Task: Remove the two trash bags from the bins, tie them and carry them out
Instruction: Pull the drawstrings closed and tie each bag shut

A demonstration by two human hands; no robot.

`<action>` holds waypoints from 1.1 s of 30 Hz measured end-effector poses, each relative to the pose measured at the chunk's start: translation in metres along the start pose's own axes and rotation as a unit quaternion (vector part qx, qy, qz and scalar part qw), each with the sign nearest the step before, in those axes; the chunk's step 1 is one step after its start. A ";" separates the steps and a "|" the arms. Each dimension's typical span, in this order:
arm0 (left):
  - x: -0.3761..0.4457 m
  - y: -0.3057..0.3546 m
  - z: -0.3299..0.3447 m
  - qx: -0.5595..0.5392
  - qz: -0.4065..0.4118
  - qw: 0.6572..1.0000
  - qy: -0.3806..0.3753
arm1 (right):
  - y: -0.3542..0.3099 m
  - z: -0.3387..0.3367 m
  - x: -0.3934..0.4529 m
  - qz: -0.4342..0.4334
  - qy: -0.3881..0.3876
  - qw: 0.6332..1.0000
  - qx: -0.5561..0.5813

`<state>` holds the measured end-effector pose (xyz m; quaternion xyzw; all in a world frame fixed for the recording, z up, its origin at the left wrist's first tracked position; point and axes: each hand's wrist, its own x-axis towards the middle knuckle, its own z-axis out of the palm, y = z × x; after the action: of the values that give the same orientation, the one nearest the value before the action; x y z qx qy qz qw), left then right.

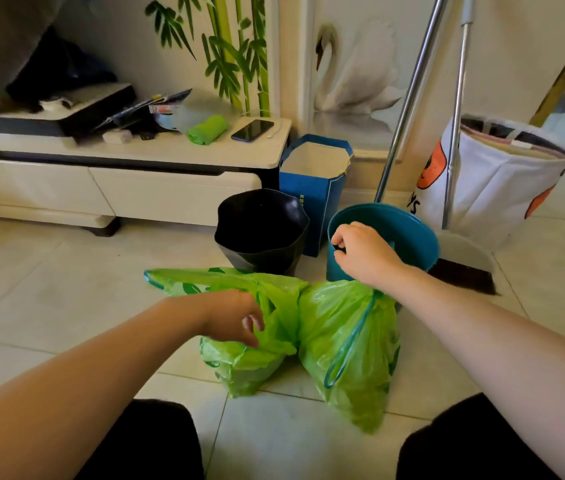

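Left hand [236, 318] reaches into the crinkled, glossy green plastic of the left trash bag [239, 362], fingers [251, 322] curled into its gathered neck and gripping it; the fingertips are partly buried in the folds. That bag sits on the pale tiled floor [49, 289], its loose top stretched flat away to the left of the fingers. Just right of them, touching it, the right trash bag [353, 358] bulges, a teal drawstring looping down its side. Beyond the fingers stands the black bin [262, 230], wavy-rimmed, matte, unlined. Right hand [360, 254] now: fingers hooked over the near rim of the round teal bin [385, 237], holding it; the hand hides part of that rim. Behind, a broom's [461, 275] dark bristles.
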<state>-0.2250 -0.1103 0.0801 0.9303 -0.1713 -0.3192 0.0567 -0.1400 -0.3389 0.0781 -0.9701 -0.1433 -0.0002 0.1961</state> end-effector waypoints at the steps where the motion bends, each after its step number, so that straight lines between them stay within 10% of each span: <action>1: -0.005 -0.007 -0.001 -0.003 -0.013 1.000 0.015 | -0.007 0.005 0.000 -0.011 -0.012 1.000 0.009; 15: -0.045 -0.121 -0.029 -0.297 -0.221 0.916 0.156 | -0.049 0.046 -0.001 -0.004 -0.184 0.983 0.008; 20: -0.031 -0.143 -0.021 -0.220 -0.303 0.890 0.259 | -0.050 0.073 0.014 0.017 -0.242 0.970 -0.001; 33: -0.016 -0.155 -0.004 -0.316 -0.330 0.878 0.141 | -0.062 0.117 0.029 0.140 -0.326 0.934 -0.038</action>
<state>-0.1910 0.0405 0.0592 0.9006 0.2656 -0.2217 0.2630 -0.1361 -0.2315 -0.0048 -0.9339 -0.0616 0.3379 0.0992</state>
